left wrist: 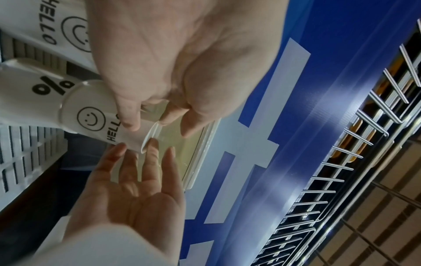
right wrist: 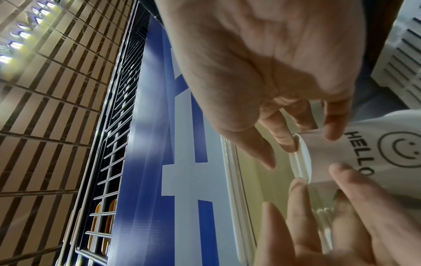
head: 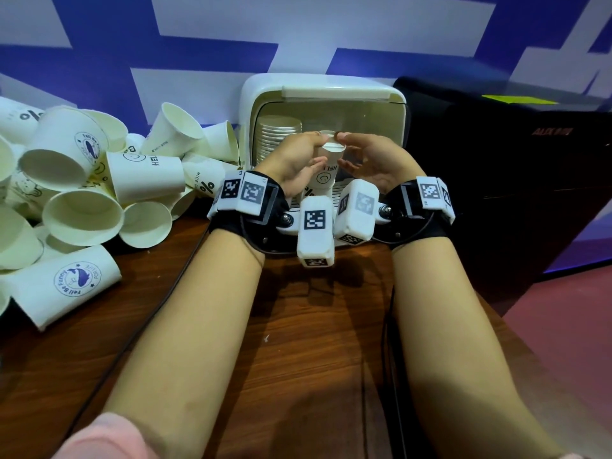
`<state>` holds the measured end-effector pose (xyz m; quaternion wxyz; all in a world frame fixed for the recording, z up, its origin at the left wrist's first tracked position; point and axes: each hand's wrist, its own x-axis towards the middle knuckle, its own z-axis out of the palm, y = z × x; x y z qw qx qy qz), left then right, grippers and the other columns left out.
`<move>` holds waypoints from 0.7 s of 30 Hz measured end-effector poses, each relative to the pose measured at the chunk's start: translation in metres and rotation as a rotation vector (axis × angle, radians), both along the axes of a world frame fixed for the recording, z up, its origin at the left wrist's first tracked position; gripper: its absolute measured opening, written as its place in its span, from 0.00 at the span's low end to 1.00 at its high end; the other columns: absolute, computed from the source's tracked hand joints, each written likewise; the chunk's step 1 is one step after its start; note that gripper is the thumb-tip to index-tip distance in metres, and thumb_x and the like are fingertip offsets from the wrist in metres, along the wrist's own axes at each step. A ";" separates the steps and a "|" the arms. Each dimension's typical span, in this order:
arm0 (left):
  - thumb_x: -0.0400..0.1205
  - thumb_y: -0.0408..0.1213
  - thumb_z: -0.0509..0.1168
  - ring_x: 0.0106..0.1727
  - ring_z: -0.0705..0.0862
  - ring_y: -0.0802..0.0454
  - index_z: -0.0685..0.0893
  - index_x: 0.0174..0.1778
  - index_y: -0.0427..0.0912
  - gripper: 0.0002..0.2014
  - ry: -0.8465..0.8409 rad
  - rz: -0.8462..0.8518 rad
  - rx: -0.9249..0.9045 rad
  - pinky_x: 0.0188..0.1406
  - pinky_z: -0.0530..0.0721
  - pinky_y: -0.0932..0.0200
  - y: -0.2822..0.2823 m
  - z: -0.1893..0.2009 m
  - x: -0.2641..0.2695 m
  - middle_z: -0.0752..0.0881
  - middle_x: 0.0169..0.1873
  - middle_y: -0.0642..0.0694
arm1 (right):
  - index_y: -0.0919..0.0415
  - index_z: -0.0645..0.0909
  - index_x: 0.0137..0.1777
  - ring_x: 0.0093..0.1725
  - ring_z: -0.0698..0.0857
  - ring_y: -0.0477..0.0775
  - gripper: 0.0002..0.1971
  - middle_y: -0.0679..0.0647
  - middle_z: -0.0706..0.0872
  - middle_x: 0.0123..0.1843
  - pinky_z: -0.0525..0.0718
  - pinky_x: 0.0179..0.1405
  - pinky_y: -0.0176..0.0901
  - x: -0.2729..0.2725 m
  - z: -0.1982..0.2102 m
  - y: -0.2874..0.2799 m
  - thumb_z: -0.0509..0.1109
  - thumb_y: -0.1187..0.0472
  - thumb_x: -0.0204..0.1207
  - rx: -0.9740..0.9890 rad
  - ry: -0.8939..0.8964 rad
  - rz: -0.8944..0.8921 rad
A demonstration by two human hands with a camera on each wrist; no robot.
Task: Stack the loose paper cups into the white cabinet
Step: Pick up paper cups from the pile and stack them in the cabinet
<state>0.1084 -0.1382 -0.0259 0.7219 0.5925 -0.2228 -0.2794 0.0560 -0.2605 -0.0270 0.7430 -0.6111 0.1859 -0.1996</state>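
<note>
An upside-down white "HELLO" smiley paper cup (head: 326, 176) (left wrist: 95, 115) (right wrist: 369, 153) tops a short nested stack over a "%" cup (left wrist: 45, 88), at the open front of the white cabinet (head: 326, 83). My left hand (head: 313, 150) (left wrist: 159, 126) pinches its upturned base from the left, thumb on the wall, fingers over the rim. My right hand (head: 345, 152) (right wrist: 307, 142) pinches the same base from the right. A tall nested stack of cups (head: 278, 140) stands inside the cabinet on the left. The lower end of the held stack is hidden behind my wrists.
A heap of loose paper cups (head: 82, 180) lies on the wooden table (head: 298, 326) left of the cabinet. A black appliance (head: 496, 167) stands close on the cabinet's right. A blue-and-white wall (head: 198, 54) runs behind everything.
</note>
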 end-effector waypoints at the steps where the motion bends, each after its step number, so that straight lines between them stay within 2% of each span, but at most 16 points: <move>1: 0.88 0.31 0.56 0.54 0.75 0.48 0.78 0.53 0.38 0.06 0.036 -0.001 -0.022 0.65 0.76 0.59 0.001 0.000 0.001 0.78 0.51 0.43 | 0.62 0.82 0.46 0.42 0.80 0.48 0.02 0.55 0.82 0.43 0.79 0.40 0.34 -0.001 0.000 0.000 0.69 0.65 0.80 0.013 0.008 0.001; 4: 0.87 0.31 0.56 0.45 0.78 0.52 0.80 0.46 0.39 0.09 0.077 0.004 -0.029 0.56 0.78 0.63 0.001 0.000 0.002 0.80 0.38 0.46 | 0.60 0.82 0.45 0.36 0.77 0.47 0.04 0.54 0.82 0.39 0.76 0.38 0.33 -0.003 0.000 0.002 0.68 0.62 0.81 0.034 0.060 0.016; 6: 0.87 0.34 0.57 0.41 0.80 0.54 0.80 0.44 0.41 0.09 0.080 -0.005 -0.020 0.50 0.77 0.65 0.000 0.000 0.001 0.83 0.35 0.47 | 0.59 0.81 0.45 0.33 0.73 0.47 0.04 0.53 0.81 0.37 0.72 0.35 0.33 -0.004 0.000 0.003 0.68 0.61 0.81 0.039 0.102 0.034; 8: 0.87 0.40 0.58 0.36 0.81 0.55 0.78 0.43 0.42 0.09 0.102 0.002 -0.013 0.47 0.75 0.63 0.001 0.000 0.002 0.86 0.30 0.48 | 0.59 0.79 0.45 0.31 0.72 0.47 0.05 0.54 0.80 0.36 0.74 0.32 0.33 -0.005 0.001 0.006 0.67 0.59 0.82 0.065 0.139 0.068; 9: 0.87 0.42 0.59 0.36 0.82 0.54 0.77 0.45 0.40 0.10 0.128 0.003 -0.015 0.46 0.75 0.62 0.002 -0.001 0.003 0.86 0.33 0.46 | 0.60 0.78 0.46 0.30 0.75 0.47 0.06 0.55 0.80 0.37 0.78 0.30 0.34 -0.007 0.001 0.008 0.67 0.58 0.82 0.068 0.168 0.086; 11: 0.85 0.48 0.61 0.47 0.80 0.48 0.74 0.55 0.37 0.16 0.184 0.005 0.020 0.45 0.80 0.60 0.004 -0.004 0.007 0.79 0.51 0.39 | 0.60 0.78 0.47 0.31 0.80 0.49 0.08 0.57 0.81 0.40 0.82 0.23 0.33 -0.009 0.001 0.012 0.67 0.56 0.83 0.040 0.238 0.107; 12: 0.85 0.50 0.62 0.49 0.78 0.46 0.73 0.59 0.37 0.19 0.207 0.002 0.049 0.44 0.82 0.60 0.006 -0.005 0.008 0.76 0.57 0.37 | 0.60 0.78 0.47 0.32 0.81 0.49 0.08 0.57 0.81 0.41 0.81 0.21 0.33 -0.010 0.000 0.015 0.66 0.56 0.83 0.030 0.263 0.116; 15: 0.84 0.53 0.61 0.53 0.79 0.47 0.73 0.70 0.39 0.24 0.175 0.030 0.130 0.46 0.82 0.60 0.007 -0.007 0.006 0.75 0.67 0.39 | 0.59 0.79 0.46 0.28 0.82 0.47 0.09 0.57 0.80 0.43 0.81 0.20 0.33 -0.010 -0.002 0.017 0.66 0.54 0.83 0.036 0.295 0.142; 17: 0.84 0.54 0.61 0.56 0.78 0.46 0.70 0.77 0.41 0.29 0.119 0.032 0.173 0.47 0.82 0.59 0.006 -0.007 0.005 0.73 0.71 0.38 | 0.59 0.78 0.46 0.30 0.81 0.48 0.10 0.58 0.79 0.43 0.81 0.20 0.34 -0.010 -0.001 0.017 0.65 0.53 0.84 0.022 0.311 0.157; 18: 0.84 0.55 0.61 0.55 0.78 0.47 0.70 0.76 0.41 0.29 0.102 0.017 0.197 0.46 0.82 0.59 0.006 -0.007 0.004 0.75 0.68 0.39 | 0.59 0.78 0.47 0.32 0.81 0.49 0.10 0.58 0.79 0.43 0.82 0.20 0.34 -0.010 -0.001 0.017 0.65 0.53 0.84 0.018 0.316 0.162; 19: 0.84 0.55 0.61 0.52 0.78 0.48 0.74 0.73 0.42 0.26 0.093 0.003 0.221 0.44 0.81 0.60 0.006 -0.007 0.004 0.78 0.60 0.40 | 0.60 0.78 0.49 0.33 0.82 0.49 0.10 0.59 0.80 0.45 0.82 0.20 0.35 -0.010 -0.002 0.017 0.65 0.53 0.84 0.022 0.318 0.169; 21: 0.85 0.54 0.60 0.43 0.77 0.52 0.78 0.61 0.47 0.17 0.095 0.001 0.260 0.40 0.81 0.62 0.007 -0.008 0.004 0.78 0.43 0.46 | 0.61 0.77 0.57 0.31 0.85 0.51 0.11 0.60 0.81 0.49 0.83 0.21 0.38 -0.008 -0.004 0.017 0.66 0.53 0.83 0.042 0.318 0.180</move>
